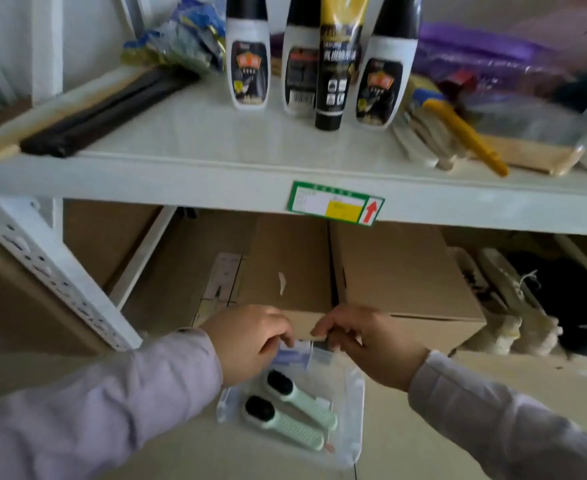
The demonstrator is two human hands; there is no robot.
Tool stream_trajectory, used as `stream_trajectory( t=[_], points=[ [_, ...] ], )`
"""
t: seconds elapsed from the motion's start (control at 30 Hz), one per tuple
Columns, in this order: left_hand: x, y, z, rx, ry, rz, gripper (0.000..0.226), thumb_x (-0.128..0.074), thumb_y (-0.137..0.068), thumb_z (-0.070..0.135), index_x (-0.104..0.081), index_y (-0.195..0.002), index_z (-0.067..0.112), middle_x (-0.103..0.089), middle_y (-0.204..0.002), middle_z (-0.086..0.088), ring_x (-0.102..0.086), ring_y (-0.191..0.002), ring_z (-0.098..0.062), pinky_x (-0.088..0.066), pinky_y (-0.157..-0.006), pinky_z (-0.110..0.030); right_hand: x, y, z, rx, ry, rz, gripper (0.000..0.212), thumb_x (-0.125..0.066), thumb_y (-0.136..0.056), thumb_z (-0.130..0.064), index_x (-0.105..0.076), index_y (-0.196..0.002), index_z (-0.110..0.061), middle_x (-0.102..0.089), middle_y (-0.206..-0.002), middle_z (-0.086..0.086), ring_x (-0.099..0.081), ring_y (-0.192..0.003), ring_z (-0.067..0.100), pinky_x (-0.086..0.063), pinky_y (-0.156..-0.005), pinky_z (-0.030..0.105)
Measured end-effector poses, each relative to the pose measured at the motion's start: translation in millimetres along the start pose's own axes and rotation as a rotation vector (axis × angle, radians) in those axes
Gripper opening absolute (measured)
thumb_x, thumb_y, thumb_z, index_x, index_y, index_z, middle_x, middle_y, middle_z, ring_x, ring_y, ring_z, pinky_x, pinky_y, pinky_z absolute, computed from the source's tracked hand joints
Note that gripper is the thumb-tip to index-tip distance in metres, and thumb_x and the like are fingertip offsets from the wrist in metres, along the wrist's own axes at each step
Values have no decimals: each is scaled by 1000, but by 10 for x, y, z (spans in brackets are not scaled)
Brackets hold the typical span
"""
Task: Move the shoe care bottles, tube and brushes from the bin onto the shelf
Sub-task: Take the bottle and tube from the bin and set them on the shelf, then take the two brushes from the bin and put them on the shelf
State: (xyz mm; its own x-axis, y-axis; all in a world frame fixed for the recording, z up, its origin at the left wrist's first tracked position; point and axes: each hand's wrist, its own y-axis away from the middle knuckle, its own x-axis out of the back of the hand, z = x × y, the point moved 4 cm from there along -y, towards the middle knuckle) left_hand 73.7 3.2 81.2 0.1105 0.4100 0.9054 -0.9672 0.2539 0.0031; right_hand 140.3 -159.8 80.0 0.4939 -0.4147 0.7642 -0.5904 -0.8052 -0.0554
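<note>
Both hands meet over the far end of a clear plastic bin [352, 441] on the floor. The left hand [250, 344] has its fingers curled down onto a small pale blue and white item [294, 356], seemingly a small bottle or pack, though blur keeps it from being told for certain. The right hand [364, 344] pinches the other end of the same item, so both hands are closed on it from opposite sides, just above the bin's far rim.

Directly below the grip, inside the bin, two mint-green brushes [292, 407] with black bristle heads lie side by side, handles pointing away to the person's right.

Well above the hands, on the white shelf [181, 140], three white bottles with black caps [247, 60] stand upright in a row, with a black and yellow tube [335, 64] standing cap-down between the second and third. To the right of these lies a yellow-handled brush [465, 136] on other pale brushes. Beyond the grip, under the shelf, sit brown cardboard boxes [403, 271]. A green-bordered label [335, 202] with a red arrow is stuck to the shelf's front edge.
</note>
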Motion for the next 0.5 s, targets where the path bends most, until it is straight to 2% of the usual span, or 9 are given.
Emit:
stream_trajectory(
  t=[0.13,0.23,0.37,0.43,0.5],
  points=[
    [-531,3,-154,105,-26,-210,33,-42,-89,14,-63,-112,26,-61,-121,6,-55,-111,-15,-41,-94,-22,-447,53,325,-197,-28,-87,26,-50,-88,-3,-68,-93,-21,-59,-86,-16,-62,-68,0,-52,-74,20],
    [-922,6,-264,191,-58,-372,35,-43,-90,14,-58,-120,24,-60,-125,3,-56,-112,-19,-41,-94,-24,-779,64,572,-337,-36,-153,32,-46,-88,-3,-68,-91,-26,-61,-89,-14,-59,-61,-9,-52,-74,19],
    [-1408,-31,-402,261,-86,-556,34,-45,-90,13,-56,-121,22,-60,-125,-1,-57,-111,-22,-43,-95,-28,-1158,35,867,-485,-74,-193,47,-40,-87,-2,-62,-76,-42,-64,-94,-11,-67,-81,8,-55,-84,26],
    [-1612,-49,-441,301,-111,-631,34,-44,-91,13,-56,-122,21,-58,-130,-3,-56,-116,-24,-43,-100,-32,-1307,20,969,-529,-56,-237,41,-41,-89,-2,-67,-92,-33,-66,-102,-6,-66,-95,14,-51,-91,26],
    [-1827,-56,-474,357,-129,-720,37,-45,-92,13,-53,-126,24,-54,-136,-3,-53,-121,-24,-40,-105,-33,-1463,7,1054,-523,14,-322,37,-40,-91,-2,-65,-108,-24,-64,-116,2,-60,-107,20,-46,-98,30]
  ],
)
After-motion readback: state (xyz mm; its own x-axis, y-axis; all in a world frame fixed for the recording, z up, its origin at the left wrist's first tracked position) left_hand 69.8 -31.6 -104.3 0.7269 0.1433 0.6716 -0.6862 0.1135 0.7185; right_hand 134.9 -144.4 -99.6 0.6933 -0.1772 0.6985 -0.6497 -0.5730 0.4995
